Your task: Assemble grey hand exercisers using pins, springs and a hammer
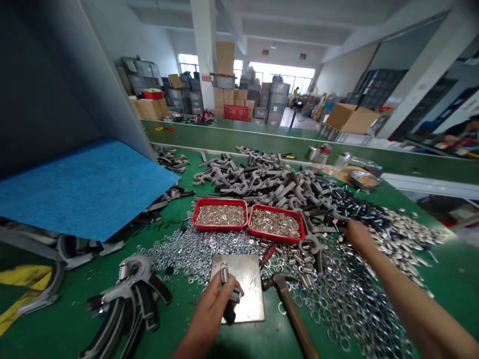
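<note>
My left hand (220, 294) is closed around a coil spring (224, 273) with a silver metal piece and a black end below it, just over a flat metal plate (249, 299). Far to the right, my right hand (355, 233) reaches into the border between grey curved handles (262, 179) and black-headed screws (359, 209). Its fingertips are small and blurred, so what they grip is unclear. Beside the plate lie a red-handled screwdriver (267, 255) and a hammer (294, 314) with a wooden handle.
Two red trays (220, 229) of small metal parts stand behind the plate. Nuts (175, 257) and metal rings (337, 294) lie scattered around. Handle assemblies with springs (130, 289) sit at left, near a blue sheet (86, 184). Silver cylindrical parts (404, 234) heap up at right.
</note>
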`<state>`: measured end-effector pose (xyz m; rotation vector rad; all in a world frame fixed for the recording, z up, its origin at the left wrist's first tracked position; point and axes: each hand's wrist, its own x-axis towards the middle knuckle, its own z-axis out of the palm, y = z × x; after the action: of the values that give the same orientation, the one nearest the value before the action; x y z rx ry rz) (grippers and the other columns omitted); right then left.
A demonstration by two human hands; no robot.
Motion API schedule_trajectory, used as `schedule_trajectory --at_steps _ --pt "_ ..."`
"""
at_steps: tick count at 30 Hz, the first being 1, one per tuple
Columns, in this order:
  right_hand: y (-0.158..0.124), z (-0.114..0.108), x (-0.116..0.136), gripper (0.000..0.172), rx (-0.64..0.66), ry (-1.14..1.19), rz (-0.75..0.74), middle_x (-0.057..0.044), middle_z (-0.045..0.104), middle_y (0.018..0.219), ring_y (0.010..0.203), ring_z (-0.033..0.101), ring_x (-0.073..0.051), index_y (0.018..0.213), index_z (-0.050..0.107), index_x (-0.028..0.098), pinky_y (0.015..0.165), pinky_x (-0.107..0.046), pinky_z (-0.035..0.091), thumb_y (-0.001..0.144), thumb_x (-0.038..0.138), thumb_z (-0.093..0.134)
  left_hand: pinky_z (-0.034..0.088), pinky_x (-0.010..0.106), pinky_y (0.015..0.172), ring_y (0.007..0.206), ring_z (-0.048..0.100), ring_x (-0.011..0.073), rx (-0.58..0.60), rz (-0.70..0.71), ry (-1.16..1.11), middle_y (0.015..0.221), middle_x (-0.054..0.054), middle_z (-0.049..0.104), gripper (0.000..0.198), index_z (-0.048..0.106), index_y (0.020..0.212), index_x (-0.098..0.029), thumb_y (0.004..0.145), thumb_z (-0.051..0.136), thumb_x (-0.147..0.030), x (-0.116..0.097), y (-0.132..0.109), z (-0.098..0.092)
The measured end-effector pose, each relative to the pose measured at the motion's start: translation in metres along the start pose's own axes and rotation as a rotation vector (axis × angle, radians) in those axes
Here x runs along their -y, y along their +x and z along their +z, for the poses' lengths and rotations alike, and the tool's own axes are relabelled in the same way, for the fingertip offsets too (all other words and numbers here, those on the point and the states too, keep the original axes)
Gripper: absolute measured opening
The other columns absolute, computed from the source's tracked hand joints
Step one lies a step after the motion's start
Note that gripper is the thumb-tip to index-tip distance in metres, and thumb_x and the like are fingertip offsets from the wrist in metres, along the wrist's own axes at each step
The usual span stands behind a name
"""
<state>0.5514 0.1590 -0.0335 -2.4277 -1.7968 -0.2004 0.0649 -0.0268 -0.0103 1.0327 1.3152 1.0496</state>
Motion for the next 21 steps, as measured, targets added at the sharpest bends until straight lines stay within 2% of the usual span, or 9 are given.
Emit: schedule_trajectory --at_steps 3,5,7,8,10,13,15,18,21 --pt "0.004 -0.008 -0.001 0.018 0.075 -0.004 -0.065 -0.006 0.068 0.093 0.084 0.066 -0.02 0.098 0.065 0.013 0.077 -0.039 0.055 0.092 0.03 0.062 0.043 0.024 0.063 0.066 0.055 0.0144 0.038 -0.057 -0.092 0.075 0.003 0.064 0.044 0.061 0.083 -0.017 0.086 0.057 -0.061 0.0 0.003 0.002" --pt "-0.008 -0.021 0.002 0.02 0.04 0.023 -0.104 -0.017 0.068 0.085 0.089 0.066 -0.032 0.09 0.067 0.01 0.077 -0.046 0.051 0.094 0.026 0.055 0.042 0.023 0.063 0.066 0.054 0.0132 0.03 -0.096 -0.204 0.076 0.003 0.063 0.043 0.06 0.083 -0.016 0.086 0.059 -0.059 0.001 0.003 -0.001" --pt "-0.035 -0.036 0.015 0.029 -0.047 0.074 -0.143 -0.027 0.066 0.097 0.105 0.061 -0.041 0.104 0.065 0.009 0.086 -0.052 0.046 0.097 0.026 0.042 0.041 0.023 0.062 0.066 0.052 0.012 -0.021 -0.125 -0.366 0.076 0.002 0.06 0.041 0.057 0.084 -0.016 0.085 0.062 -0.057 0.003 0.001 -0.006" --pt "-0.056 -0.045 0.027 0.034 -0.082 0.118 -0.173 -0.027 0.064 0.108 0.111 0.058 -0.042 0.115 0.061 0.01 0.09 -0.052 0.045 0.098 0.028 0.038 0.041 0.022 0.062 0.066 0.051 0.0116 -0.047 -0.133 -0.447 0.077 0.001 0.059 0.04 0.056 0.084 -0.016 0.084 0.064 -0.056 0.004 -0.001 -0.008" --pt "-0.112 -0.062 0.065 0.04 -0.092 0.248 -0.273 -0.021 0.063 0.121 0.108 0.061 -0.034 0.133 0.051 0.02 0.091 -0.044 0.048 0.098 0.037 0.039 0.042 0.023 0.063 0.068 0.05 0.0114 -0.063 -0.135 -0.556 0.078 0.0 0.057 0.039 0.055 0.085 -0.016 0.082 0.067 -0.053 0.005 -0.005 -0.011" --pt "-0.209 -0.087 0.14 0.043 0.078 0.714 -0.509 -0.012 0.06 0.129 0.112 0.061 -0.03 0.139 0.046 0.033 0.091 -0.043 0.051 0.097 0.042 0.044 0.042 0.023 0.064 0.069 0.05 0.0114 -0.027 -0.113 -0.576 0.079 0.001 0.057 0.035 0.054 0.086 -0.016 0.085 0.066 -0.049 0.001 -0.016 -0.014" --pt "-0.262 -0.1 0.188 0.04 0.184 0.834 -0.614 -0.008 0.061 0.128 0.115 0.061 -0.026 0.139 0.046 0.035 0.093 -0.041 0.052 0.099 0.037 0.043 0.042 0.023 0.065 0.069 0.05 0.0114 0.009 -0.093 -0.548 0.079 0.001 0.057 0.033 0.054 0.087 -0.016 0.088 0.062 -0.048 -0.003 -0.024 -0.015" --pt "-0.303 -0.111 0.233 0.04 0.227 0.946 -0.69 -0.006 0.064 0.121 0.111 0.063 -0.022 0.139 0.046 0.035 0.092 -0.035 0.055 0.1 0.03 0.044 0.045 0.025 0.07 0.072 0.053 0.0131 0.071 -0.04 -0.481 0.081 0.001 0.058 0.033 0.056 0.09 -0.017 0.092 0.055 -0.049 -0.009 -0.038 -0.018" --pt "-0.313 -0.114 0.25 0.04 0.204 0.963 -0.749 -0.005 0.064 0.123 0.114 0.063 -0.02 0.137 0.049 0.035 0.095 -0.033 0.054 0.098 0.026 0.048 0.046 0.027 0.075 0.078 0.056 0.0158 0.103 0.018 -0.334 0.085 0.002 0.06 0.035 0.058 0.097 -0.018 0.093 0.052 -0.052 -0.012 -0.049 -0.024"
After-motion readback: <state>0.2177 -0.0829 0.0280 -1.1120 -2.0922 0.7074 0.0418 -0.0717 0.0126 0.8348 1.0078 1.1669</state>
